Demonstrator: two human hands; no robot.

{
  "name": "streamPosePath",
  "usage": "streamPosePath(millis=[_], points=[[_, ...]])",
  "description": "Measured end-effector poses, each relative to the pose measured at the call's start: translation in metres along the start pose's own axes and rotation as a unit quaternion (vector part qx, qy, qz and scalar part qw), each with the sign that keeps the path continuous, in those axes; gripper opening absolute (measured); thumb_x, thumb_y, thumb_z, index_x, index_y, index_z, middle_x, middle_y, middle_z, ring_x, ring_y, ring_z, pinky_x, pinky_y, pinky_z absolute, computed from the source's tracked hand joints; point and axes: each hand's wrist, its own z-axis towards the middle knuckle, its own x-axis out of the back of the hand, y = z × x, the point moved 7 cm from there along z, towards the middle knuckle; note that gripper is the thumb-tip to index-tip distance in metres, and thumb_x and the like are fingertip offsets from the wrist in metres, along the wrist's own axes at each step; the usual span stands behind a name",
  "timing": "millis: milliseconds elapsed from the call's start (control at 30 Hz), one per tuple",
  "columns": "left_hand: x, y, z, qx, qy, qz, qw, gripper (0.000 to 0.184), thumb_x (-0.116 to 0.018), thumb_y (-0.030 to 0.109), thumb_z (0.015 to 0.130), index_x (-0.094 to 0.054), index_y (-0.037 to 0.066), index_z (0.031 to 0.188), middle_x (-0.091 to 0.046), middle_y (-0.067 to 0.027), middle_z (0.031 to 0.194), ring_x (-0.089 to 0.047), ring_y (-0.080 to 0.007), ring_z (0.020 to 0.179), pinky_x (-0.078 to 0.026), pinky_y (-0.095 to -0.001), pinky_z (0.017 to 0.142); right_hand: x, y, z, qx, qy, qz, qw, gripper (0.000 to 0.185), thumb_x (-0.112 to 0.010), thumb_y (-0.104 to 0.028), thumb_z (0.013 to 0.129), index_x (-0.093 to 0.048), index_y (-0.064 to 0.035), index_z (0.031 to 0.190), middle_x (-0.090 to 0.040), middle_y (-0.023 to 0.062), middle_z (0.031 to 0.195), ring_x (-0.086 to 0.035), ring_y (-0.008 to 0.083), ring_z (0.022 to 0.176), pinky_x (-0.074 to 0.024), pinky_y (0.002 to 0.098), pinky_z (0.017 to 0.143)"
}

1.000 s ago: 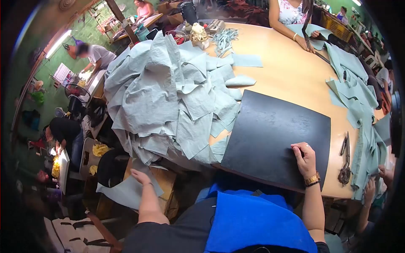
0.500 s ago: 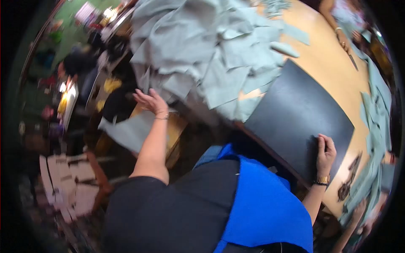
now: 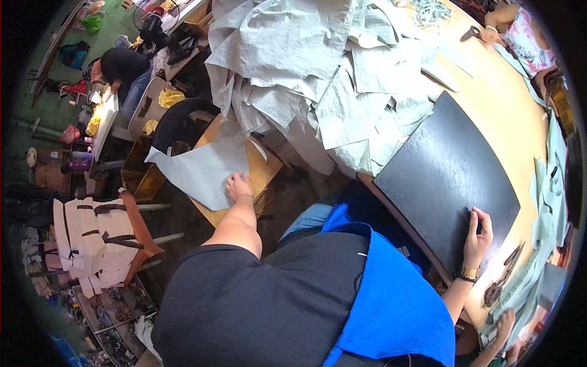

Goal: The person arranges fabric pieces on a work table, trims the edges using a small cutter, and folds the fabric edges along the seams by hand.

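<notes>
Cloth [image 3: 205,168] covered at edge by outstretched left hand [image 3: 239,186], grip cannot be told | right hand [image 3: 477,238] held curled over board [image 3: 446,174], grip unclear

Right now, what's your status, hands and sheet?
Left hand on grey sheet. Right hand at black board. Scissors beside board, clear of sheet.

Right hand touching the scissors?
Apart. The head view shows a strip of bare tabletop between the right hand and the scissors.
</notes>
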Motion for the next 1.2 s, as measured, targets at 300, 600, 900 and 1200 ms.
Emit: streamPosePath(millis=[300,600,900,1200], points=[[-0.046,0.095,0.033,-0.106,0.091,-0.317,0.938,0.024,-0.050,0.020,0.095,-0.058,0.000,0.106,-0.064,-0.0261,0.100,-0.061,-0.0418,0.095,-0.047,-0.0469,0.084,-0.002,-0.001,0.000,-0.006,-0.004,0.000,1.000,0.013,-0.060,-0.008,0.095,-0.066,0.0014,0.101,-0.066,0.0068,0.095,-0.060,0.0138,0.088,-0.0466,0.0264,0.080],[0.037,0.089,0.066,0.022,0.294,-0.611,0.735,0.059,-0.038,0.040,0.103,-0.037,-0.007,0.139,-0.037,-0.0244,0.144,-0.037,-0.0344,0.134,-0.028,-0.0437,0.114,0.005,-0.015,0.001,0.016,0.029,-0.013,0.999,0.008,-0.064,-0.005,0.089,-0.067,0.0010,0.093,-0.067,0.0111,0.088,-0.063,0.0212,0.084,-0.0485,0.0313,0.080],[0.276,0.386,-0.081,-0.555,0.292,-0.316,0.712,0.059,-0.064,0.037,0.090,-0.045,0.006,0.135,-0.034,-0.0226,0.145,-0.030,-0.0376,0.137,-0.024,-0.0554,0.111,0.008,-0.020,0.001,0.013,0.047,0.017,0.999,0.008,-0.067,-0.007,0.087,-0.068,-0.0008,0.091,-0.068,0.0098,0.085,-0.064,0.0207,0.080,-0.0490,0.0310,0.075],[0.248,0.519,-0.114,-0.373,0.134,-0.388,0.832,0.044,-0.048,0.032,0.098,-0.052,0.013,0.137,-0.020,-0.0165,0.158,-0.020,-0.0329,0.146,-0.016,-0.0730,0.106,0.012,-0.024,-0.003,0.009,0.056,0.008,0.998,0.009,-0.067,-0.010,0.086,-0.069,-0.0020,0.091,-0.068,0.0117,0.084,-0.065,0.0227,0.079,-0.0494,0.0320,0.073]])
